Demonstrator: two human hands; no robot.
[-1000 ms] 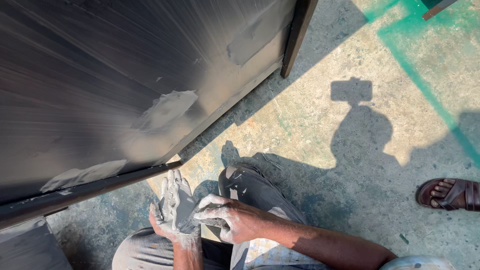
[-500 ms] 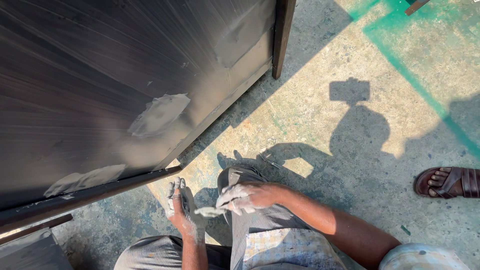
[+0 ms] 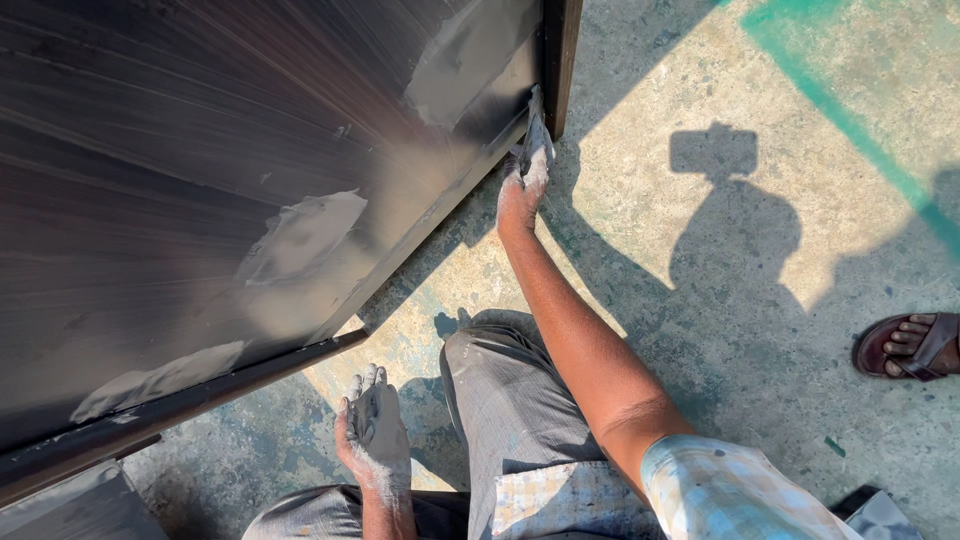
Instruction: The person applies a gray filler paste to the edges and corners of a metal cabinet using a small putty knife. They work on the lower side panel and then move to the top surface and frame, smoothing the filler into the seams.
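A dark panel (image 3: 200,170), patched with grey putty (image 3: 300,235), leaned over the sunlit concrete floor (image 3: 640,200). The left hand (image 3: 375,435) lay open, putty-smeared, empty. The right hand (image 3: 525,180) pinched a scraper (image 3: 537,125) against the panel's lower edge. A sandalled foot (image 3: 910,345) stood far right.

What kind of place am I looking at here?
Probably an outdoor work yard or open workshop: a sunlit, paint-stained concrete floor, a big dark wood-grain panel patched with grey filler, and a right hand spreading more.

A stained concrete floor (image 3: 640,200) with a green painted stripe (image 3: 850,110) carries the dark door panel (image 3: 200,180), seemingly resting on edge.
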